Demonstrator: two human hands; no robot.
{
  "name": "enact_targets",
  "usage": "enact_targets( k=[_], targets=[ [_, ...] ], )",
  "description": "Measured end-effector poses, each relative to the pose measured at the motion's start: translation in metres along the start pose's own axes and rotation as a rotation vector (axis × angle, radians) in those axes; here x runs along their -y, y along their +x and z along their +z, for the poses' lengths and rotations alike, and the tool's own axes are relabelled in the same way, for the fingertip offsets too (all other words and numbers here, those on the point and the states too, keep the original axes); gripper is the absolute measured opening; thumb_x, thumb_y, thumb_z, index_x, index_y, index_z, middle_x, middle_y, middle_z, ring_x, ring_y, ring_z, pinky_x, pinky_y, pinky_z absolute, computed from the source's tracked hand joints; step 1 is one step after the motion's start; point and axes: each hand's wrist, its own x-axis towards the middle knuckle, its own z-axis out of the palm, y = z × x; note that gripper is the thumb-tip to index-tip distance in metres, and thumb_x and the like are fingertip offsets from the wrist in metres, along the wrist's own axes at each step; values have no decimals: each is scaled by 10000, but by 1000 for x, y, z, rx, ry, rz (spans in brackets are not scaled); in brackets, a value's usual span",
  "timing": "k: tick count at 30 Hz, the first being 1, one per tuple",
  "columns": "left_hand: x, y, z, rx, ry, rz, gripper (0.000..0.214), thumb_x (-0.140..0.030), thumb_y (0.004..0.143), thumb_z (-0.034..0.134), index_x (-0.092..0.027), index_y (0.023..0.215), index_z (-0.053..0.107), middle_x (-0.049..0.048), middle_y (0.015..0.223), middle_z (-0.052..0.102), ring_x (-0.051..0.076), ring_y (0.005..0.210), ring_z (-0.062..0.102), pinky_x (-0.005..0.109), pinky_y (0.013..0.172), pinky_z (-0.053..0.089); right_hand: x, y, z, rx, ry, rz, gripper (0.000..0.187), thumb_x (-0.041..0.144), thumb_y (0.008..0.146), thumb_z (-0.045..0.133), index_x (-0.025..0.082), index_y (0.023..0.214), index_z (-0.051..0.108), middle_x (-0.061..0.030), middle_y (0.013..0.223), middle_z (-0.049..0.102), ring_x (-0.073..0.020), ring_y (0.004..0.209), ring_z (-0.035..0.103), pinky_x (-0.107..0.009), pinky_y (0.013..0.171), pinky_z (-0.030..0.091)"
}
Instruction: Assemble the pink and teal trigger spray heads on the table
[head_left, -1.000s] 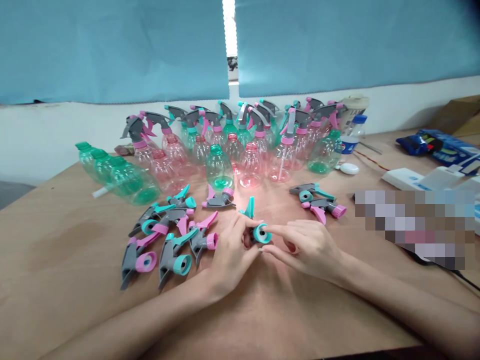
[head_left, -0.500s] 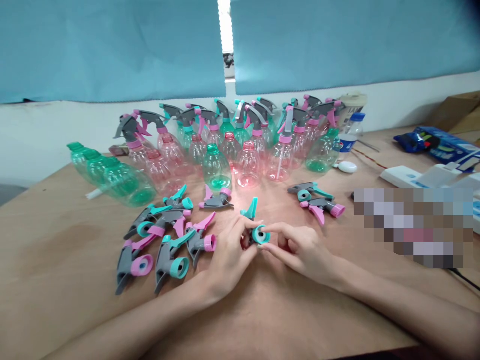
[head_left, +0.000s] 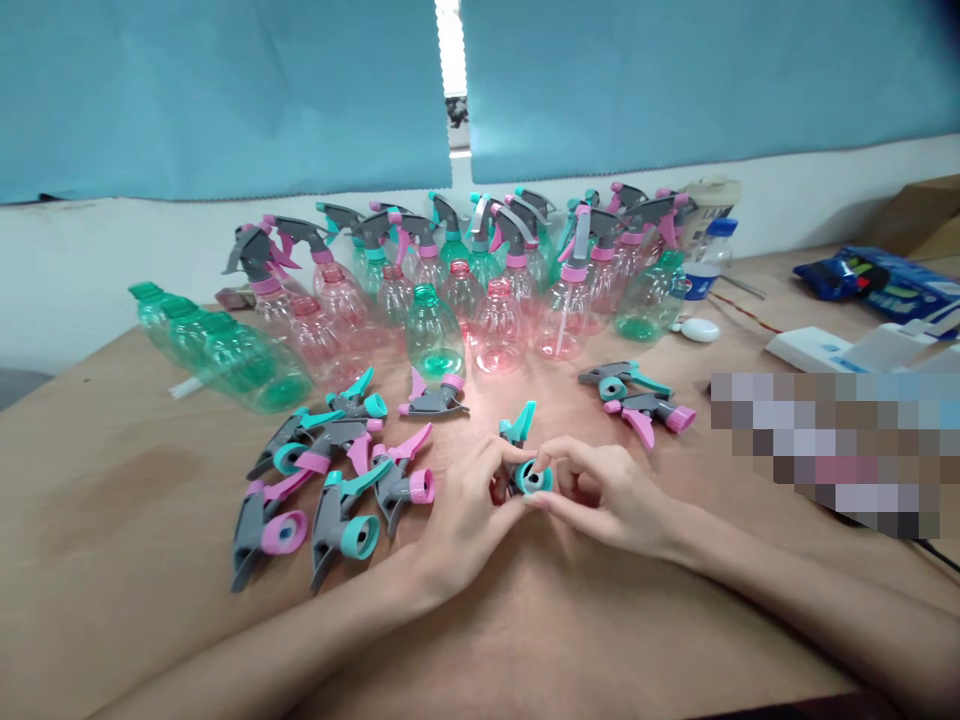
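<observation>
Both of my hands meet over the middle of the brown table point(head_left: 135, 500) around one grey spray head with a teal trigger and teal collar point(head_left: 529, 470). My left hand point(head_left: 469, 505) pinches its body from the left. My right hand point(head_left: 604, 495) grips the teal collar from the right, fingers curled. Several loose spray heads point(head_left: 337, 480), pink and teal, lie just left of my left hand. Two more spray heads point(head_left: 637, 398) lie beyond my right hand.
A cluster of pink and green clear bottles point(head_left: 495, 300), many with spray heads on, stands at the back. A green bottle point(head_left: 225, 350) lies on its side at the left. Boxes and a blue packet point(head_left: 877, 285) sit at the right, beside a blurred patch.
My right hand has closed in from an outstretched finger to a curled grip on the collar. The spray head has shifted slightly right and tilted.
</observation>
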Motion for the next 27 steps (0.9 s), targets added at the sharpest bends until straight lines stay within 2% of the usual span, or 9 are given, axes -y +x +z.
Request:
enact_targets(
  k=[4,8,13,19,27],
  targets=[
    [-3,0,0,15,1,-1,193,-40,753,624,-184,872,577,-21,792,536,113,628,463,225,554,349,-1,3,-9,79,-50,-18,122,244,894,523,166,967,583,61,544,536,-66,446,456,-176,458,326],
    [-4,0,0,53,35,-13,227,-20,745,616,-193,889,588,-22,786,536,115,619,458,225,548,347,-2,4,-12,95,-166,-51,129,251,901,511,170,919,610,37,570,592,-79,465,501,-189,483,354],
    [-2,-1,0,61,66,-9,261,-19,739,620,-207,918,592,-27,772,527,118,617,457,227,549,348,-1,4,-13,103,-183,-98,171,241,929,467,183,961,624,6,698,672,-95,553,586,-197,547,421],
    [-2,0,0,83,66,-30,247,-20,747,623,-199,912,585,-30,762,508,117,631,458,228,555,341,-2,5,-13,144,-208,-92,225,238,963,384,175,949,600,-30,818,691,-133,693,639,-230,618,455],
    [-2,0,0,113,34,-66,198,-56,767,625,-200,893,573,-22,798,533,123,652,480,233,559,357,0,4,-11,144,-219,-57,253,264,978,355,169,886,570,-27,789,680,-130,650,630,-225,564,441]
  ],
)
